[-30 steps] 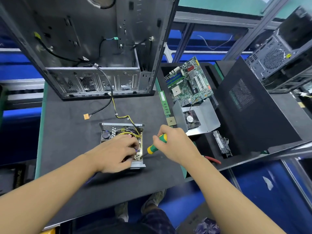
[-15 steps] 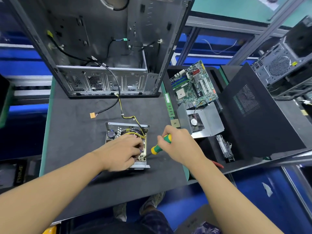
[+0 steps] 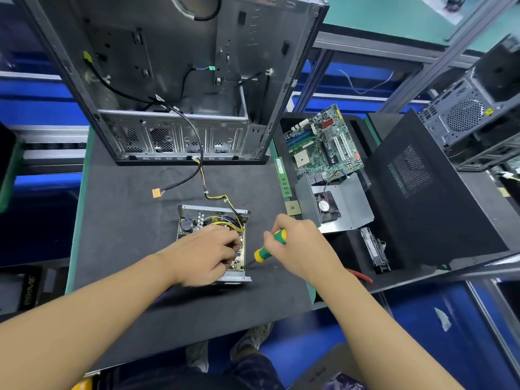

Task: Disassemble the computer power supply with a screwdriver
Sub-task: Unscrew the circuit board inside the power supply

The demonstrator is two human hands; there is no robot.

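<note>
Empty case (image 3: 174,80) standing upper centre on counter (image 3: 126,220); motherboard (image 3: 323,142) lying centre right, RAM stick (image 3: 282,177) lying just left of it.

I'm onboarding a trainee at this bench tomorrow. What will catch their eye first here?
First, the opened power supply at the centre of the mat, the left grip curled into its insides while the right grip holds a green-and-yellow screwdriver with its tip at the supply's near right corner. Behind it looms the stripped computer case, trailing cables onto the mat, and to the right a green motherboard lies in a black bin.
</note>
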